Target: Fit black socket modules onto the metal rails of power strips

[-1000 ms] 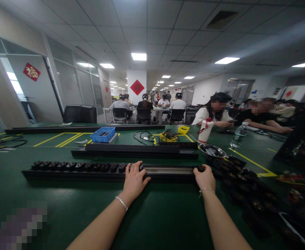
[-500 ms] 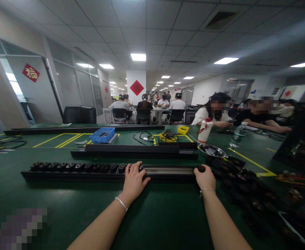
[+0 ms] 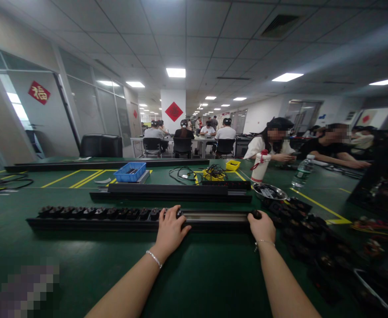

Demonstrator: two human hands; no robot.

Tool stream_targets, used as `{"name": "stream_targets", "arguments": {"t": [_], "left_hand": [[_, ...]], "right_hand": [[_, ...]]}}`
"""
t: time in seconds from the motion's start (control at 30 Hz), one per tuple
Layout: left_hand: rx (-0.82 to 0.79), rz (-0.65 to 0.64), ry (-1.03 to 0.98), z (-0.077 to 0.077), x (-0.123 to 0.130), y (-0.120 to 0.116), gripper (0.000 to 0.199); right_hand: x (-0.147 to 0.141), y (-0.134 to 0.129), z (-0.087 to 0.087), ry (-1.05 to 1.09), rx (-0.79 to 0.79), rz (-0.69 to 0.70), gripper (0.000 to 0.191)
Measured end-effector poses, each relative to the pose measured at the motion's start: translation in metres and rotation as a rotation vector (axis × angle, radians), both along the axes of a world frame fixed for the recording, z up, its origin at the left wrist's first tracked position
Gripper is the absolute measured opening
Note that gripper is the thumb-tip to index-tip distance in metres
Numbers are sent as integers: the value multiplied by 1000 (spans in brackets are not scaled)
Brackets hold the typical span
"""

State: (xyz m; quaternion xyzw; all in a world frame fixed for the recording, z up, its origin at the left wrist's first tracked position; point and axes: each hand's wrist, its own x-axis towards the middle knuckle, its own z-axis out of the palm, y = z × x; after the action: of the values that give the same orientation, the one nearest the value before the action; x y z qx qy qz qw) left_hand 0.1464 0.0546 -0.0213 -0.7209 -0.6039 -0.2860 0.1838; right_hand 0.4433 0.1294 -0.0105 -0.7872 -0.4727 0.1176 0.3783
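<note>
A long black rail (image 3: 114,225) lies across the green table, with a row of small black parts (image 3: 88,213) along its left half. Near the middle, my left hand (image 3: 171,232) rests over the rail at the last parts of the row, thumb apart from the fingers. Its fingertips touch a black part. To the right a bare pale channel (image 3: 218,217) shows in the rail. At the rail's right end my right hand (image 3: 261,227) is closed round a small black part (image 3: 256,214).
Behind lie more black rails (image 3: 167,190), a blue bin (image 3: 130,172), cables and a yellow bin (image 3: 232,165). On the right are a metal bowl (image 3: 269,192), a bottle (image 3: 303,171) and a heap of black parts (image 3: 313,238). Several people sit further back.
My right hand has shifted very slightly at the rail's right end. My left hand looks the same.
</note>
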Motion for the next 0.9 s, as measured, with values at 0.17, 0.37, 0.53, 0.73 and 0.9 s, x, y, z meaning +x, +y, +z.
{"name": "stream_targets", "arguments": {"t": [0.17,0.37,0.53,0.73,0.9], "left_hand": [[-1,4,0,0,0,0,19],[8,-1,-11,0,0,0,19],[4,1,-10,1,1,0,18],[1,4,-8,2,1,-1,18],[-6,9,1,1,1,0,19]], "right_hand": [[3,1,-1,-3,-1,-14,44],[4,1,-3,31,7,-33,47],[5,0,-3,98,-19,-77,52],[7,2,-4,112,-32,-85,52],[10,1,-4,114,-30,-93,50]]}}
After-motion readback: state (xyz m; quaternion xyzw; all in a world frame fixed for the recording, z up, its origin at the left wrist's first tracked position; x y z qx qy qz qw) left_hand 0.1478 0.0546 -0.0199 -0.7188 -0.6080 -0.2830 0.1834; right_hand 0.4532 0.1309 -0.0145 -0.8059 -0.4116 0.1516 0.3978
